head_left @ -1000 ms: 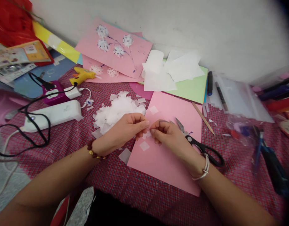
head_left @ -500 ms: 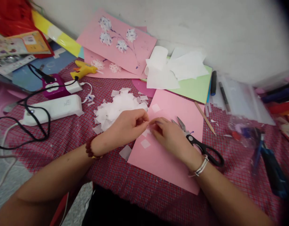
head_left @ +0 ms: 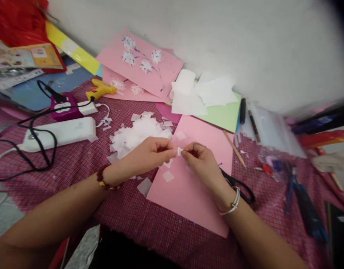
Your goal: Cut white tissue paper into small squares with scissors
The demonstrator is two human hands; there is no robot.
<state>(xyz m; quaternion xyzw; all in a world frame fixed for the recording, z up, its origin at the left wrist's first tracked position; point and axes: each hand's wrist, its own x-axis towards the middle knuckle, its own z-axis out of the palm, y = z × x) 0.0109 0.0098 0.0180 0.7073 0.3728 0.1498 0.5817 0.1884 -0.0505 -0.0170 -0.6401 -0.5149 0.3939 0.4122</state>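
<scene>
I hold my left hand (head_left: 149, 153) and right hand (head_left: 201, 160) fingers pinched on one small white tissue square (head_left: 179, 151), the pink paper sheet (head_left: 189, 190) nearly bare and the heap of white tissue squares (head_left: 138, 134) beside it large.

Tissue pile (head_left: 138, 135) left of paper sheet (head_left: 194, 175) — scissors (head_left: 239, 186) right, on it.

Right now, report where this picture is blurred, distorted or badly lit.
Head view: sharpest at centre, where left hand and right hand pinch a white paper scrap; motion blur smears the picture's right side, blue-handled tool included; top right corner goes dark; no glare.
</scene>
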